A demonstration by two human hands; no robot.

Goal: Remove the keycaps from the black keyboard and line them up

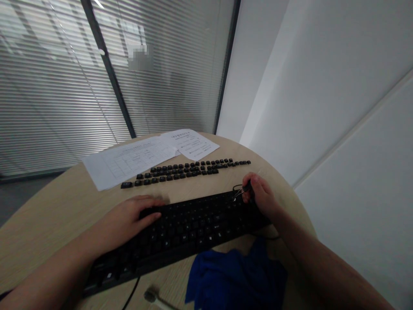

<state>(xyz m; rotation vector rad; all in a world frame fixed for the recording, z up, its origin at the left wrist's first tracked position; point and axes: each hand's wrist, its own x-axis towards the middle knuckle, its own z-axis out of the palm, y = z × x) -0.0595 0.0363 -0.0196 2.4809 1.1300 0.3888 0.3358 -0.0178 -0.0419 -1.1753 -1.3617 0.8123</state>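
A black keyboard (193, 224) lies slanted across the round wooden table. My left hand (138, 215) steadies it, thumb over the keys and fingers along the far edge. My right hand (260, 193) is closed round the dark handle of a wire keycap puller (240, 192). The puller's wire ends reach down to the keys near the keyboard's far right part; whether they clasp a key is too small to tell. Beyond the keyboard, removed black keycaps (174, 174) stand in several rows.
Printed paper sheets (135, 157) lie at the far side of the table (41, 219). A blue cloth (237, 280) is crumpled at the near edge, with a brush (155, 297) to its left. A black cable (132, 292) runs under the keyboard. A white wall (348, 107) stands to the right.
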